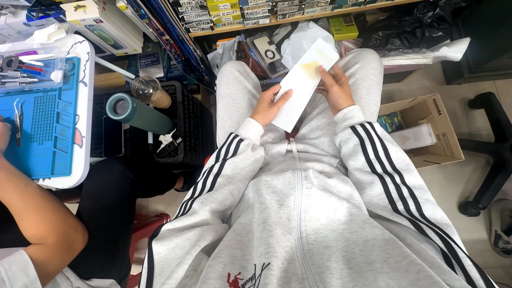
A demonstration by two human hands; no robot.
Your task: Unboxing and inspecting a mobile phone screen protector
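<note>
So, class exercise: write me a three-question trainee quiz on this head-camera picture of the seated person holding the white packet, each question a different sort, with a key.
1. True or false: both the left hand and the right hand touch the white flat packet.
2. Multiple choice: the open cardboard box stands on the floor at the person's
A. left side
B. right side
C. lap
3. Fill in: the blue work mat lies on a small white ____ at the left of the picture.

Key
1. True: one hand grips each long edge.
2. B
3. Table, where another person's arm reaches.
</note>
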